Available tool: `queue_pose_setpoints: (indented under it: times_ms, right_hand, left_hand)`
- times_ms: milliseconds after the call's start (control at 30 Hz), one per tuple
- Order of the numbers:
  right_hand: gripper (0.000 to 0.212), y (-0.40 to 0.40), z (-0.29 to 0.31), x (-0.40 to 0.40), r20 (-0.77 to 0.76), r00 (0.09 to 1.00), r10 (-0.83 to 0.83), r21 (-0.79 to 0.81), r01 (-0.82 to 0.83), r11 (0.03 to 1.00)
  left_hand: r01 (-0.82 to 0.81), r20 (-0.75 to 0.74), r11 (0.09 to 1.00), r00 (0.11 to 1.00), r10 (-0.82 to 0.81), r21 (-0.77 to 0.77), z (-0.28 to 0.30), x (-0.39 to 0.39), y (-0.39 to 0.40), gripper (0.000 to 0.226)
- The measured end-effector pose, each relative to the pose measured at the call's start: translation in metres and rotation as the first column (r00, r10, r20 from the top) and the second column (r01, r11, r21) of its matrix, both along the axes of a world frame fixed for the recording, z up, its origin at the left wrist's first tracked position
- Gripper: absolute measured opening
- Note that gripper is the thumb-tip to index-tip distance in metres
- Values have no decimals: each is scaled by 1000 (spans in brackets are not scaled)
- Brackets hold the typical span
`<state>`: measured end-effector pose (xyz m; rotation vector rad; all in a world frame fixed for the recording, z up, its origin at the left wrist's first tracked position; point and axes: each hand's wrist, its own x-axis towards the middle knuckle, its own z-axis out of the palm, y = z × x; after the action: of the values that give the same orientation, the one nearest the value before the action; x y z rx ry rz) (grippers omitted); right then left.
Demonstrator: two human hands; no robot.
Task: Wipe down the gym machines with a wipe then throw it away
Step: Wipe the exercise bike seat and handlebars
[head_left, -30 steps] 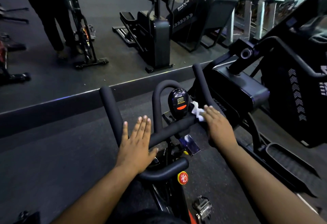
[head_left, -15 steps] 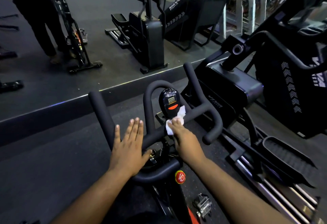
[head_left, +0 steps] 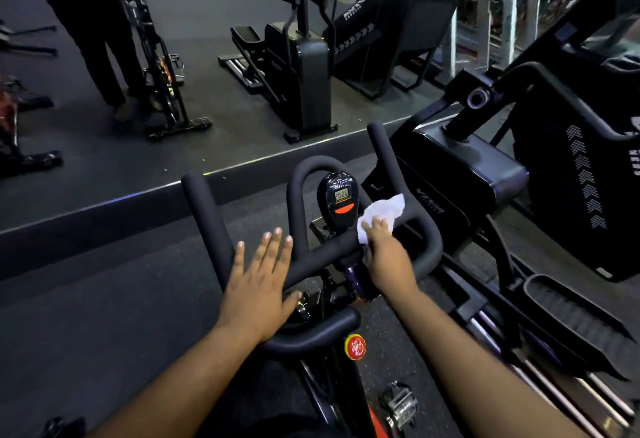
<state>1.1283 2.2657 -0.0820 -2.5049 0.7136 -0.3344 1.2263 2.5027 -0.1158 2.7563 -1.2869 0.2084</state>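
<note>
Here, on dark gym floor (head_left: pixel 104 299) among black machines, the right hand (head_left: pixel 388 261) presses a wipe (head_left: pixel 381 210) onto the handlebar (head_left: pixel 325 254); the left hand (head_left: pixel 258 285) lies flat, grip wide.

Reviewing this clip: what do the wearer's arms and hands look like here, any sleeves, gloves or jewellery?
Both forearms are bare up to the frame edge, with no sleeves in view. The left hand and right hand wear no gloves; no rings, watch or wristband show. Fingernails are short and unpainted.

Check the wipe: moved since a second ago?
Yes. The wipe in the right hand slid left along the handlebar, from the right grip to beside the display.
</note>
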Motion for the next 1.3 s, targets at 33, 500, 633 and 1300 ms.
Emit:
queue_pose_setpoints:
  times_ms: [33,500,633,1300]
  right_hand:
    - [51,13,-2,0,9,1000,-3,-3,3,1000]
    - [52,76,87,40,336,861,383,-148,-353,924]
    - [53,66,114,109,-86,875,476,-429,-464,775]
    - [61,66,50,18,-37,843,537,-147,-536,831]
  left_hand:
    - [-3,-2,1000,1000,3,-8,0,0,0,98]
    - [-58,-27,998,998,57,-21,1,0,-3,101]
    - [-80,-28,997,996,80,-12,4,1,-2,102]
    - [-76,-43,995,996,74,-62,9,0,-1,100]
